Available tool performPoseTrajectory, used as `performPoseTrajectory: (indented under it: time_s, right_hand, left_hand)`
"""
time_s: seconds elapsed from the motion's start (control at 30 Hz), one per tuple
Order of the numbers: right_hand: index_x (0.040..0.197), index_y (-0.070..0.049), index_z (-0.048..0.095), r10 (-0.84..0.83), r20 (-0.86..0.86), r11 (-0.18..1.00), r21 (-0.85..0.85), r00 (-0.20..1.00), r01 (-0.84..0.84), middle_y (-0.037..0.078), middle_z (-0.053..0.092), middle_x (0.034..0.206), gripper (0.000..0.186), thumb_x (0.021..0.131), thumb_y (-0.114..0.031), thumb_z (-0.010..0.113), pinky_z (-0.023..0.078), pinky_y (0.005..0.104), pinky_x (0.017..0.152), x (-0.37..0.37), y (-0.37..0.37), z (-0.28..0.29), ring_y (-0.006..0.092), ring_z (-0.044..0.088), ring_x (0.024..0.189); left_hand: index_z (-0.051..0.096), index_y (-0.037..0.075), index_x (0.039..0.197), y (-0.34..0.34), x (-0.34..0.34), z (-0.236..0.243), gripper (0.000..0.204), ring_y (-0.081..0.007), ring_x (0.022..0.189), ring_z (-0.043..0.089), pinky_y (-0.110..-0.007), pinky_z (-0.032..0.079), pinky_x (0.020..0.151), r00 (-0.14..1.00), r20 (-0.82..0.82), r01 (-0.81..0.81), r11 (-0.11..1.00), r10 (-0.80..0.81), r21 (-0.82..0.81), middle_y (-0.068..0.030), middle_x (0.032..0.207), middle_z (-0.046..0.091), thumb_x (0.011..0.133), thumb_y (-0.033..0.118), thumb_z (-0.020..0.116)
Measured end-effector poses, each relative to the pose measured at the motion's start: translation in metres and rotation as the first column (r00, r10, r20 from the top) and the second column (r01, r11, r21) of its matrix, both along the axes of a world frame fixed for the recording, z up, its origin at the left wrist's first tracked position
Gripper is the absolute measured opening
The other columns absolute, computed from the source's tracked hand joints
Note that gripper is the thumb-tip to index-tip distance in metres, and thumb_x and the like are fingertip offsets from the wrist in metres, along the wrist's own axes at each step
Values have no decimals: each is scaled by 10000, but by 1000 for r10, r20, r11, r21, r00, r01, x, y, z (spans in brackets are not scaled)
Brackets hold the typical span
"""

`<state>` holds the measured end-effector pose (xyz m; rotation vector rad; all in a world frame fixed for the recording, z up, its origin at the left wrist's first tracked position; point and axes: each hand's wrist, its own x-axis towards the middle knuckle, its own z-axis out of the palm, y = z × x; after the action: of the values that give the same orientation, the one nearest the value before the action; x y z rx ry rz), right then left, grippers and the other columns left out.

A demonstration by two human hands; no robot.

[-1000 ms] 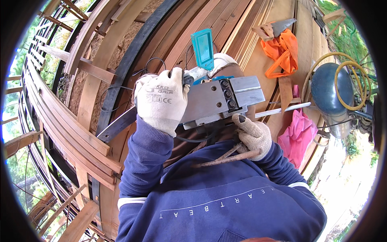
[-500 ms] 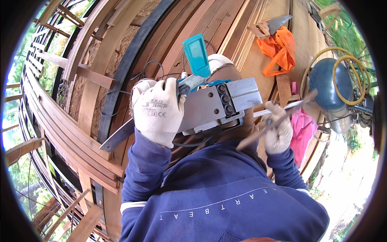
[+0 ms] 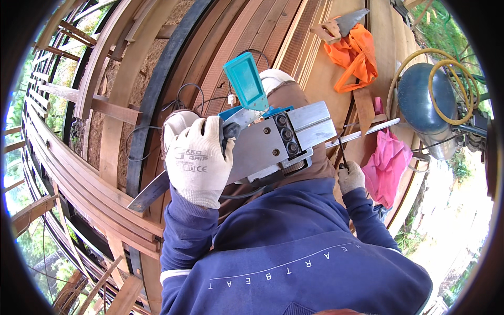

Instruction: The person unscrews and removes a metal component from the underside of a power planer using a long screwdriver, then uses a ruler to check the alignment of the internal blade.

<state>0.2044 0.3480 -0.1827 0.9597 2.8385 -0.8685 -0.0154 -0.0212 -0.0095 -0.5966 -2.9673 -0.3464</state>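
Metal tool (image 3: 257,152), plate side up, across the thighs (image 3: 291,95), its teal flap (image 3: 247,81) raised; left hand (image 3: 197,163) clamped on its left end, by a dark knob (image 3: 231,131). Right hand (image 3: 350,177) closed round a thin stick (image 3: 342,151), just beyond the tool's right end. Pink cloth (image 3: 387,168) near the right edge of the boards (image 3: 252,31).

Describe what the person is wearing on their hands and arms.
The left hand and right hand wear off-white gloves; grey printing marks the back of the left one. Both arms have long navy sleeves, with a white band across the left sleeve.
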Motion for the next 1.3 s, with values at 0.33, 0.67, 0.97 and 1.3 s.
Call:
performPoseTrajectory:
  time_s: [0.33,0.67,0.97,1.3]
  right_hand:
    - [932,-52,727,240,493,922,153,836,-355,222,693,959,187,850,-211,672,559,506,811,-37,-2,33,425,678,928]
    - [1182,-67,729,644,-463,763,323,609,-560,146,704,1113,374,817,-148,744,478,516,1067,-148,-74,164,370,661,1121]
    - [1125,-76,760,763,-441,621,296,473,-726,165,703,1120,363,769,-126,712,432,550,1107,-192,-103,162,397,647,1142]
    - [1341,-41,648,621,-512,706,37,594,-707,147,699,1208,519,862,-205,762,484,461,1072,-193,-88,149,307,653,1175]
  left_hand:
    - [672,91,1118,2,2,2,395,-350,954,672,-446,548,824,999,40,-28,999,27,45,-118,1014,686,759,181,809]
    - [676,100,1105,2,3,0,370,-342,910,681,-446,539,857,1000,24,-22,998,21,55,-106,976,688,770,195,801]
    - [669,102,1078,0,4,-5,342,-330,880,653,-449,514,899,1000,-21,1,996,1,89,-94,941,671,788,227,800]
    - [668,109,1087,0,5,-7,359,-317,893,664,-461,489,959,1000,-29,6,996,-4,94,-78,949,679,785,245,805]
